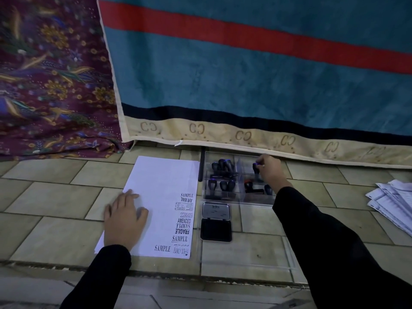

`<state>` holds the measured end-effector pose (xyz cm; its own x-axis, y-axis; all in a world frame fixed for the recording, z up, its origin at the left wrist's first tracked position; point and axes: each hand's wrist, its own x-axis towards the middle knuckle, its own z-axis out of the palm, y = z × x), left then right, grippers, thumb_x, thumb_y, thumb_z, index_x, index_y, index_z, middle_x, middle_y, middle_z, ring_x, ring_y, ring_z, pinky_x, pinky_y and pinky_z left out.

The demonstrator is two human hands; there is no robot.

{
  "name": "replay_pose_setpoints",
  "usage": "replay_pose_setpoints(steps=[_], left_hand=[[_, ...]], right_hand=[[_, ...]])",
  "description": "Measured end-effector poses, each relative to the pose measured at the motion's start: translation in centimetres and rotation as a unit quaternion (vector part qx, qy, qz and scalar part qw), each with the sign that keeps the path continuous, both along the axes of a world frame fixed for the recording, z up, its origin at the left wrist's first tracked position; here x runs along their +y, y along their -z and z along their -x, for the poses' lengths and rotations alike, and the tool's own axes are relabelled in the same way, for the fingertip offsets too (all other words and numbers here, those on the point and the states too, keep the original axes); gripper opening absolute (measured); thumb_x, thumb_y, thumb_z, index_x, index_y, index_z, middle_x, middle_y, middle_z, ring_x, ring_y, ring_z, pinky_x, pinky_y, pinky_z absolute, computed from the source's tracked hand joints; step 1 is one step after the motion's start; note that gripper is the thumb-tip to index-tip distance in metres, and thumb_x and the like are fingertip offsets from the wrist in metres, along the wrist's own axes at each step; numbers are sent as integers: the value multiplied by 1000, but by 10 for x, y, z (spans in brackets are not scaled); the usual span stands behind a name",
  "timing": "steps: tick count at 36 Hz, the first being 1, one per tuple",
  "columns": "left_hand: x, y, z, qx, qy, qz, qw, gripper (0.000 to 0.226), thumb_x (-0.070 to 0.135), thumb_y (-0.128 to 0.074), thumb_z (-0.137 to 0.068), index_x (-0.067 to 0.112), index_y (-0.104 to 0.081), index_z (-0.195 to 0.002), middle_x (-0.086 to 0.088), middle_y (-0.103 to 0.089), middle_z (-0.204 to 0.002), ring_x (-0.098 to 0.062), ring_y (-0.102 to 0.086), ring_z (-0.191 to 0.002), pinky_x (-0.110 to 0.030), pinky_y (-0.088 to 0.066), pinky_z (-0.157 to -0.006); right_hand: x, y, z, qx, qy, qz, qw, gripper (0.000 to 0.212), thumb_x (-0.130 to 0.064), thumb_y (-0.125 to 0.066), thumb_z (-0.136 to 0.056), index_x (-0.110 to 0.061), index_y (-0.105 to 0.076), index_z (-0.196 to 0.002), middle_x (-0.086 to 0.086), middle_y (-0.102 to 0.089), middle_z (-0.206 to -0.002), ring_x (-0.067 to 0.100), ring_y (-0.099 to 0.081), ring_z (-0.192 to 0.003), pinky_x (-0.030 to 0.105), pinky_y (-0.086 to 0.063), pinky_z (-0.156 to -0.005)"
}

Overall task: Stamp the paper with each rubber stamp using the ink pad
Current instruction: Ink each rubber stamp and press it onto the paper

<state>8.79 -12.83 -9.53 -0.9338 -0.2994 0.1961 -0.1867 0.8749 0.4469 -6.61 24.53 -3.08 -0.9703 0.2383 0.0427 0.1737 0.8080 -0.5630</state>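
Note:
A white sheet of paper [160,188] lies on the tiled floor, with several black stamp prints along its right edge. My left hand [124,217] rests flat on its lower left part. To the right, a clear compartment box [236,198] holds several black rubber stamps [224,167]. My right hand [269,169] reaches into the box's far right compartment and pinches the handle of one rubber stamp [256,167]. In front of the box the ink pad [215,228] lies open, its grey lid [215,210] tipped back.
A clear lid or tray [245,257] lies flat on the tiles near me. A teal blanket with a red stripe [245,74] hangs behind the box, a floral cloth [51,81] to its left. Printed papers [392,201] are stacked at the right edge.

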Motion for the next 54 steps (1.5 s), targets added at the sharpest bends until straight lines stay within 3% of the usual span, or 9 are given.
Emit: replay_pose_setpoints(steps=[6,11,20,30,37,40,43,49,54], left_hand=[[0,-1,0,-6,-1,-4,1000,36,15,-58,-86,13,-52,-121,-4,-48,-141,-25,-37,-136,-49,-18,-115],[0,-1,0,-11,4,-4,1000,35,16,-57,-87,13,-52,-121,-5,-47,-143,-24,-34,-138,-49,-17,-115],[-2,-3,2,-17,5,-21,1000,36,16,-58,-85,14,-51,-121,-3,-46,-143,-24,-37,-136,-49,-16,-114],[-10,-11,10,-65,8,-43,997,42,25,-61,-84,17,-51,-124,-2,-43,-144,-25,-36,-133,-46,-19,-113],[-13,-23,19,-109,-11,-48,993,41,32,-65,-82,18,-56,-120,-5,-46,-134,-27,-37,-128,-46,-27,-106],[-11,-26,21,-100,-18,-42,994,37,34,-64,-83,19,-59,-116,-7,-47,-132,-29,-39,-125,-48,-27,-106],[-4,-27,21,-49,-18,-12,999,36,31,-66,-81,18,-62,-114,-8,-48,-132,-30,-41,-124,-50,-26,-108],[26,-25,15,65,178,-51,980,34,42,-67,-82,25,-61,-111,7,-54,-121,-19,-48,-117,-41,-37,-98],[56,-18,5,0,322,-35,946,72,83,-46,-71,39,-48,-128,22,-43,-134,-1,-30,-132,-32,-23,-111]], right_hand=[[-2,-8,-1,-47,-45,-87,994,34,-1,-44,-92,-11,-56,-123,20,-58,-122,33,-57,-103,34,-48,-78],[9,-25,-24,60,-3,-83,995,19,2,-51,-84,-3,-61,-99,17,-64,-102,29,-58,-85,30,-47,-71],[6,-12,-53,-122,-70,-260,955,24,-4,-55,-87,-6,-65,-109,16,-65,-110,31,-61,-102,31,-49,-82],[2,-18,-54,-101,-70,-237,964,21,-2,-57,-86,-4,-65,-106,19,-60,-112,33,-60,-100,33,-49,-84],[-5,-43,-81,54,-55,-151,985,13,0,-57,-84,-6,-56,-96,18,-61,-95,28,-52,-73,34,-46,-61],[-17,-51,-98,139,-68,-111,982,22,-4,-63,-83,-5,-58,-104,17,-61,-100,31,-58,-86,39,-51,-72],[-34,-55,-116,192,-99,-69,974,29,-8,-72,-79,-7,-64,-106,9,-63,-100,21,-59,-87,15,-42,-75],[-70,-36,-151,44,-185,113,975,23,-18,-75,-76,-23,-66,-97,-14,-64,-85,-8,-64,-71,3,-50,-66],[-87,-18,-163,40,-238,85,967,24,-12,-77,-74,-11,-68,-97,6,-68,-96,13,-68,-76,22,-56,-76]])
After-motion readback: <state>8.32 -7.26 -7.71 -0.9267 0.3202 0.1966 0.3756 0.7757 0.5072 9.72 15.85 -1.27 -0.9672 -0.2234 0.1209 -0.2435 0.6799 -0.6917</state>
